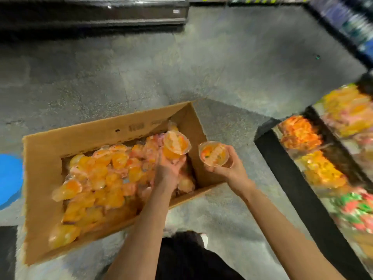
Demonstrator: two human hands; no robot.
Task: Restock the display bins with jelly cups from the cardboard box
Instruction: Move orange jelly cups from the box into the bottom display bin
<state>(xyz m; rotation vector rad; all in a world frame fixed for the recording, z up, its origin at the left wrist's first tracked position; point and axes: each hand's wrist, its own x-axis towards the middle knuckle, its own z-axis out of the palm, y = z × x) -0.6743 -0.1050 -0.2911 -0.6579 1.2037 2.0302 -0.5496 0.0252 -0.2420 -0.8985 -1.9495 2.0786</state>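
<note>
An open cardboard box (84,138) lies on the floor, filled with several orange jelly cups (105,178). My left hand (168,168) is over the box's right end and holds an orange jelly cup (176,145) lifted above the pile. My right hand (232,166) is just outside the box's right wall and grips another jelly cup (214,154), its lid facing up. The display bins (314,158) stand at the right, holding orange, yellow, and red-and-green cups.
The grey concrete floor (222,67) spreads beyond the box. A blue object (10,176) sits at the left edge. A dark cabinet base (92,15) runs along the top, and shelving (351,23) fills the top right. My dark trousers and shoe (201,241) are below.
</note>
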